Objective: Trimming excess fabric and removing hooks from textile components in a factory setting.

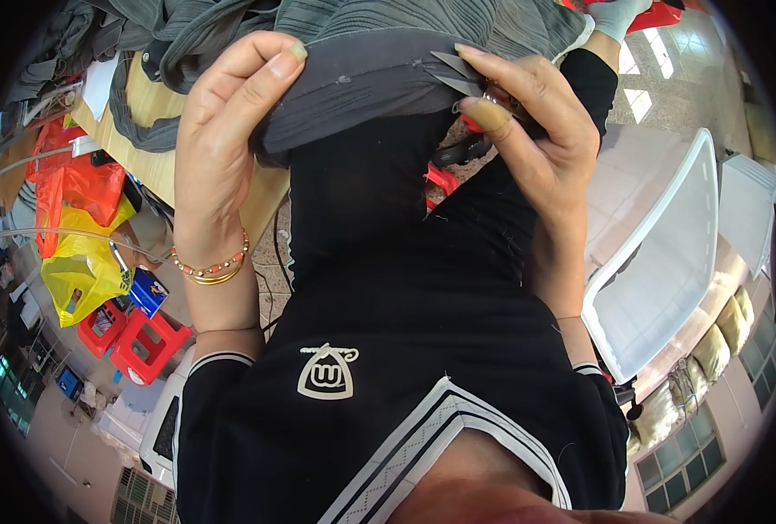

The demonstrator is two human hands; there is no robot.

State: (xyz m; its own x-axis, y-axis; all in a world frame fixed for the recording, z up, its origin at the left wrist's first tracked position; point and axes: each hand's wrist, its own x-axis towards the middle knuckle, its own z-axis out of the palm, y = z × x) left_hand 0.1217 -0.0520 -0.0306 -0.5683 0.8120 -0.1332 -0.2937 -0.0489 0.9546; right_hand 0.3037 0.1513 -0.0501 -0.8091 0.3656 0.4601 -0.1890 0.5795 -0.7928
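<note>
A dark grey band of ribbed fabric [353,83] is stretched out above my lap, its edge folded over and small thread tufts showing along a seam. My left hand [222,122] pinches the band's left end between thumb and fingers. In my right hand [541,131] is a pair of thread snips [454,73], its two pointed blades apart and aimed left at the band's right part. The fingertips of that hand are close against the fabric; whether they also grip it I cannot tell. More grey pleated fabric [388,19] is heaped beyond the band.
At the left is a wooden tabletop [157,100]. Past it are red [91,183] and yellow plastic bags [82,266] and red stools [148,345]. A large white plastic bin [667,262] stands at right. Another person's gloved hand [617,17] shows at the upper right.
</note>
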